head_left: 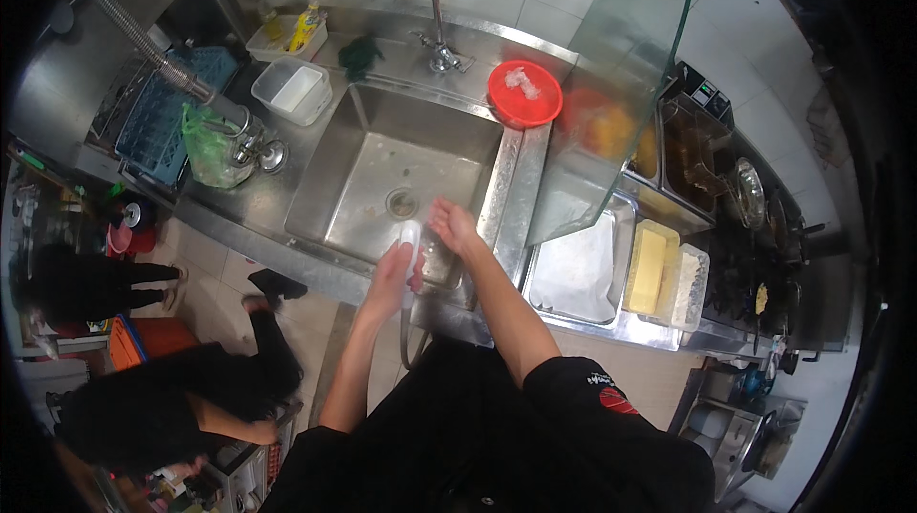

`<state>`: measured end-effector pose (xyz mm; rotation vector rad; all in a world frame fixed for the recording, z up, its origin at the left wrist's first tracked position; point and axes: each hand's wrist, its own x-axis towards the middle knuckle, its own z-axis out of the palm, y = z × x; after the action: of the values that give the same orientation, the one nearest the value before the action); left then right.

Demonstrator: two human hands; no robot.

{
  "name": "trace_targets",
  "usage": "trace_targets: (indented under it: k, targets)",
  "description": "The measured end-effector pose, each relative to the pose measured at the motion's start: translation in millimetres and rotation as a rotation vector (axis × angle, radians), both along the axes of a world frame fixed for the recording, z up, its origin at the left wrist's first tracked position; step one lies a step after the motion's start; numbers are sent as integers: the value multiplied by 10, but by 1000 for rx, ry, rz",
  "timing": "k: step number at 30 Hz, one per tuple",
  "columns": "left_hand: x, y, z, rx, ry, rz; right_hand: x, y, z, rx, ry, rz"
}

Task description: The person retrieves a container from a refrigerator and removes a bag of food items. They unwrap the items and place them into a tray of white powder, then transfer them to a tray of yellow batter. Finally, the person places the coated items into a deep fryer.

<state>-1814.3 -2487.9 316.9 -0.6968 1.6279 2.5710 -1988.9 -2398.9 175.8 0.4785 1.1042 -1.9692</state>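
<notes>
My left hand [394, 273] is closed around a white spray head [410, 237] at the front of a stainless steel sink [372, 155]. A grey hose hangs from the spray head, over the sink's front edge. My right hand [453, 224] is just right of the spray head, over the sink, with its palm turned up and its fingers loosely bent. Nothing shows in it. The round drain [402, 203] lies behind the spray head. Whether water is flowing, I cannot tell.
A tap [444, 58] and a red plastic basket [526, 112] are behind the sink. Clear plastic tubs [290, 97] and a green bag [215, 162] stand left. A glass panel [609, 104] rises right, near a metal tray [573, 284]. Two people in black [143, 413] are at lower left.
</notes>
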Motion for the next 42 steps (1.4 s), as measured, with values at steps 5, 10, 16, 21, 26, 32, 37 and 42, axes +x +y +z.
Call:
trace_targets:
  k: [5,10,16,21,26,32,37,42]
  targets:
    - [96,-99,21,-15,47,39,130,-153,-12,-49,-54,-10]
    - [99,-189,-85,-20,34,96,212,-226,27,-141,-70,52]
    - [40,-241,-80,20,15,98,197,-232,140,-242,-120,80]
    - [40,-224,-129,62,14,85,157,-211,146,-295,-125,80]
    - [55,-232,-143,59,16,77,178,-247,157,-267,-107,61]
    - [97,-308,-161,91,38,138,323,-271,176,-22,326,275]
    - [83,-287,-58,89,25,122,364,-336,138,-72,336,222]
    - [184,-256,-139,160,38,97,374,-415,-125,5,317,23]
